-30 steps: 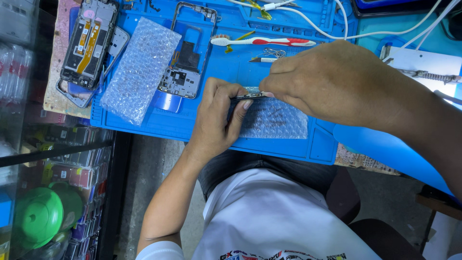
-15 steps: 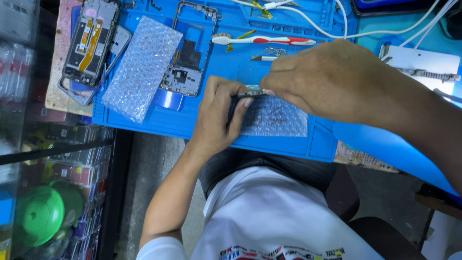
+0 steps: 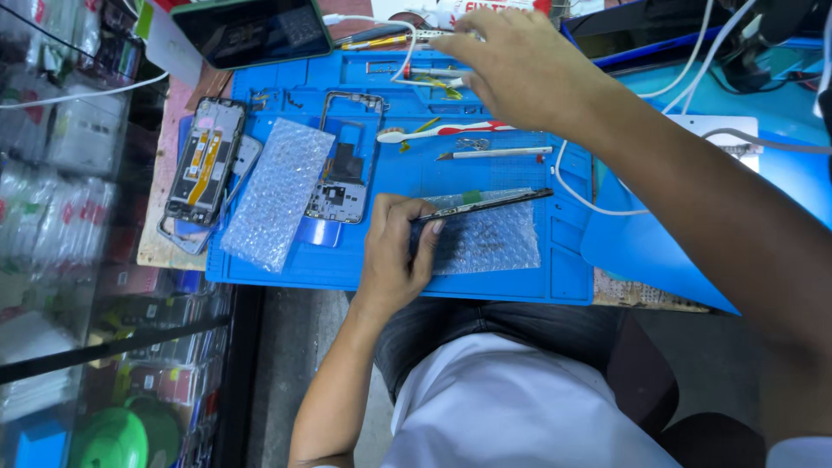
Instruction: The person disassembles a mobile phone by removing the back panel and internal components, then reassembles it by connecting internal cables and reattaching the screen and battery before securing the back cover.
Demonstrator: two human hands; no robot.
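Opened phone body with yellow flex cables (image 3: 201,165), lying at the left edge of the blue silicone work mat (image 3: 511,286). Clear bubble-wrap sheet (image 3: 279,192), just beside it. Stripped grey phone frame (image 3: 342,169), next over. Left hand (image 3: 394,251), fingers closed on a thin dark screen panel (image 3: 485,204) held edge-up over a second bubble-wrap piece (image 3: 490,238). Right hand (image 3: 520,74), fingers spread and holding nothing, over small tools at the mat's far edge; white-and-red toothbrush (image 3: 446,132) near it.

A blue rubber work mat (image 3: 399,173) covers the table (image 3: 156,243). On it: a bubble-wrap sheet (image 3: 277,191) at nine o'clock, a red-and-white toothbrush (image 3: 446,132) at twelve, an open phone frame (image 3: 341,169) between them.
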